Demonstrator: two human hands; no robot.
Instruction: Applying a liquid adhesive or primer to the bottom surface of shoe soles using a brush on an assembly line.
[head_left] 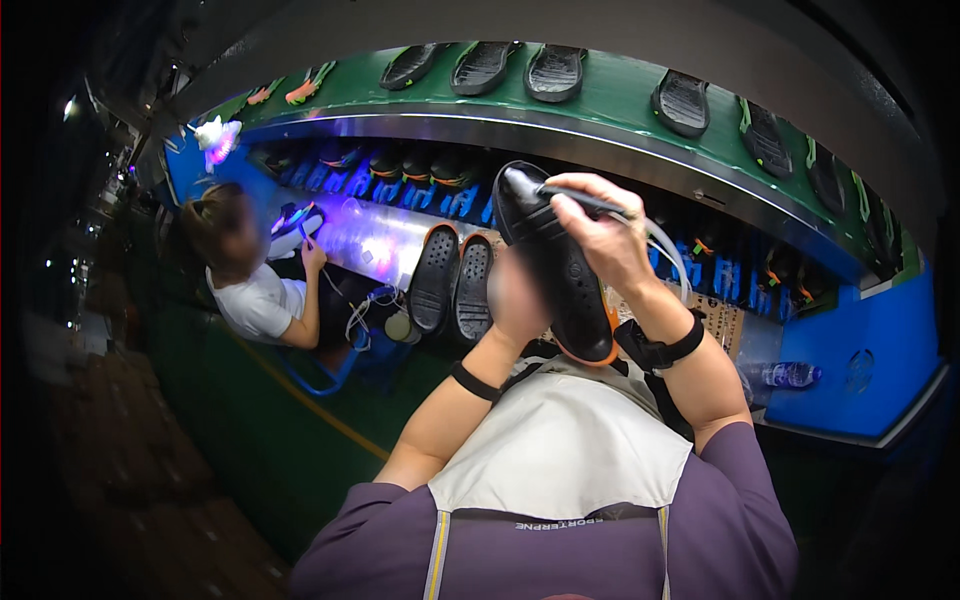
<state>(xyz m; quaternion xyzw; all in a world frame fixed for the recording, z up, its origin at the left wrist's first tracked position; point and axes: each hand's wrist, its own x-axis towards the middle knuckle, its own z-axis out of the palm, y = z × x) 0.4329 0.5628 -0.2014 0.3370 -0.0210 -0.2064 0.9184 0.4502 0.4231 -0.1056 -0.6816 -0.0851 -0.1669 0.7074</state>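
Observation:
A black shoe [572, 285] with an orange edge at its lower end is tilted up in front of me. My left hand [520, 298] grips its left side; that hand is blurred and some fingers are hidden. Between the fingers of my right hand [607, 228] is a dark pen-like tool [585, 199], its tip at the shoe's upper end. A pale tube [668, 250] curves down behind the right hand. Just left of my left hand, two black perforated clogs [434, 278] stand side by side on the bench.
A green conveyor belt [625, 85] carrying several black soles [555, 73] runs above the bench. Beneath it are several blue racks [460, 200] with shoes. At left sits a co-worker [255, 290] by a purple light. A bottle [790, 374] lies at right.

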